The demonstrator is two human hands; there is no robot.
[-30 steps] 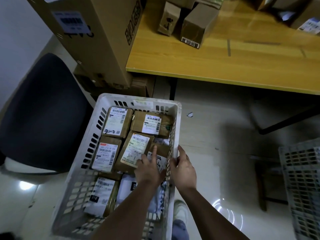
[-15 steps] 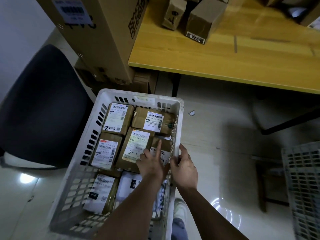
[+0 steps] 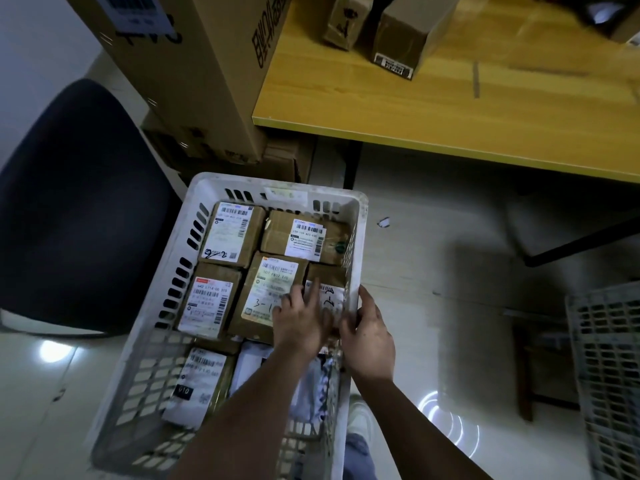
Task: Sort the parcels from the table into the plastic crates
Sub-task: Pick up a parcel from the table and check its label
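A white plastic crate point(image 3: 277, 183) stands on the floor below me, filled with several brown labelled parcels. My left hand point(image 3: 301, 322) is inside it, its index finger stretched along a small parcel point(image 3: 327, 273) wedged against the right wall. Its other fingers rest on the neighbouring parcel marked "3-1" point(image 3: 266, 289). My right hand point(image 3: 369, 334) grips the crate's right wall from outside, thumb pointing up and fingers curled over the rim. Two more brown parcels point(image 3: 407, 32) stand on the yellow table point(image 3: 450, 109) at the top.
A second, grey crate point(image 3: 606, 362) stands on the floor at the right edge. A large cardboard box point(image 3: 194, 64) leans beside the table, over smaller boxes. A dark chair point(image 3: 76, 209) fills the left side. The table's black frame point(image 3: 581, 237) runs under its edge.
Both hands stay at the crate's right wall. My left index finger has slid a little further along the small parcel. My head has moved slightly closer.
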